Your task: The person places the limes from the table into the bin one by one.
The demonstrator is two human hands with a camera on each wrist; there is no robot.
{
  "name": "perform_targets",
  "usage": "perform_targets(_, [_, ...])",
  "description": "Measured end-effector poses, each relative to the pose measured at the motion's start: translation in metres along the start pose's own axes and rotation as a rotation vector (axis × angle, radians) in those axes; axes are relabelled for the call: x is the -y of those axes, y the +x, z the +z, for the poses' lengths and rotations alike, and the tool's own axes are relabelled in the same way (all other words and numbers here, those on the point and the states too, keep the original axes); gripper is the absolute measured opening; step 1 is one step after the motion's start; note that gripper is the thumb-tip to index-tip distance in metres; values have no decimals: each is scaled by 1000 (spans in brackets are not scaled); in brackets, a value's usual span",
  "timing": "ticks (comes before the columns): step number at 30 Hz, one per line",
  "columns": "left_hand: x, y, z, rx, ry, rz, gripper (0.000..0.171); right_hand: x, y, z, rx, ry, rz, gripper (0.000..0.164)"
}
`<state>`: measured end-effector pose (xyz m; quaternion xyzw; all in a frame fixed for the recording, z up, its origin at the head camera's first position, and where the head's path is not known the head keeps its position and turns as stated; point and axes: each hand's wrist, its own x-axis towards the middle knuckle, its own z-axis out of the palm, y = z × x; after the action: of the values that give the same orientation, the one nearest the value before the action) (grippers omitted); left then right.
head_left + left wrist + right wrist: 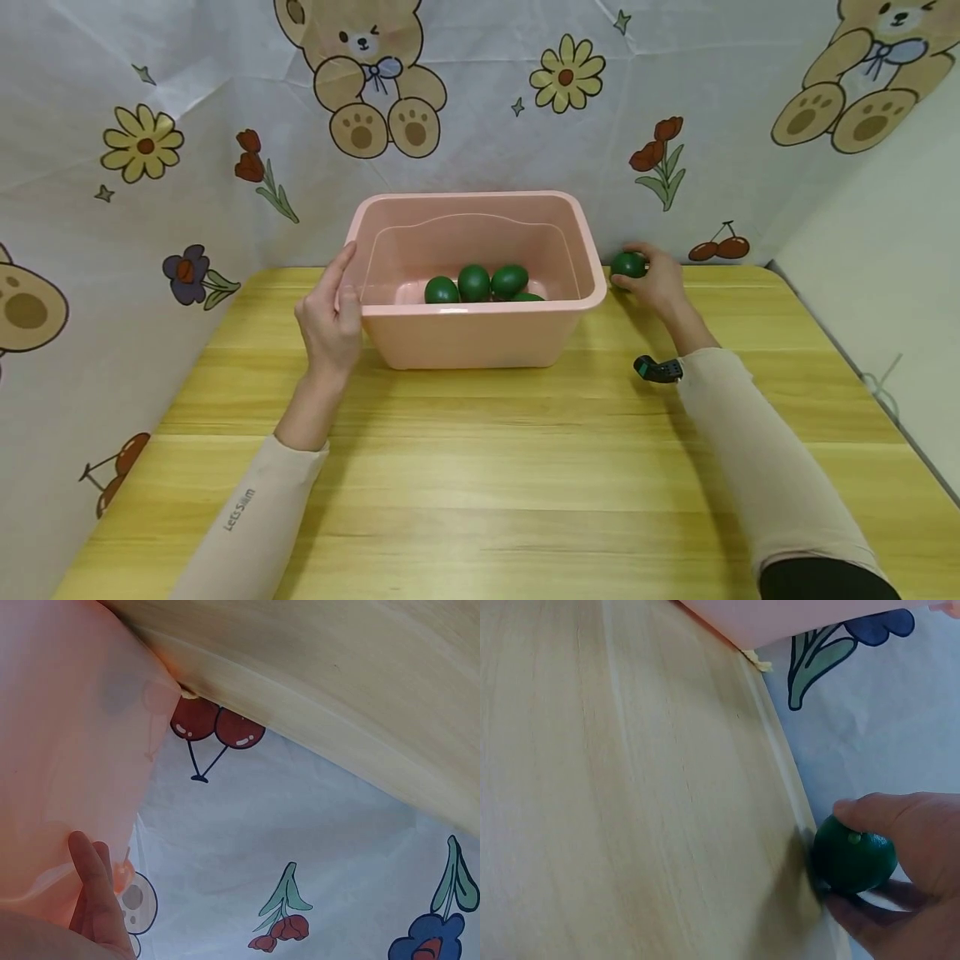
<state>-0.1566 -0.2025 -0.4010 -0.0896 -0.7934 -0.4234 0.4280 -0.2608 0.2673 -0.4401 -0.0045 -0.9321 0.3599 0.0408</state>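
A pink plastic bin (468, 340) stands near the back of the table with several green round fruits (474, 283) inside. My left hand (330, 321) grips the bin's left rim; the left wrist view shows its fingers (94, 874) against the pink wall (67, 742). Right of the bin, at the table's back edge, my right hand (662, 287) holds one green citrus-like fruit (628, 265) between thumb and fingers. A small pale stem scar shows on this fruit (853, 859) in the right wrist view. The bin's front wall partly hides the fruits inside.
The wooden table (480, 467) extends in front of the bin. Behind it hangs a white cloth (480, 125) printed with bears and flowers. A white wall (892, 250) borders the right side. A small black device (657, 369) sticks out from the right cuff.
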Motion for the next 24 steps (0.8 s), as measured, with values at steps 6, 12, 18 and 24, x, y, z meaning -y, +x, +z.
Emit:
perform_targets(6, [1, -1, 1, 2, 2, 0, 58, -5, -3, -1, -11, 25, 21, 67])
perform_targets(12, [0, -2, -2, 8, 5, -15, 59, 19, -12, -6, -88, 74, -55, 64])
perform_targets(18, [0, -2, -3, -5, -6, -15, 57, 63, -17, -19, -220, 121, -147, 60])
perform_targets(24, [0, -1, 0, -5, -9, 0, 57, 102, -25, -30, -346, 252, -181, 62])
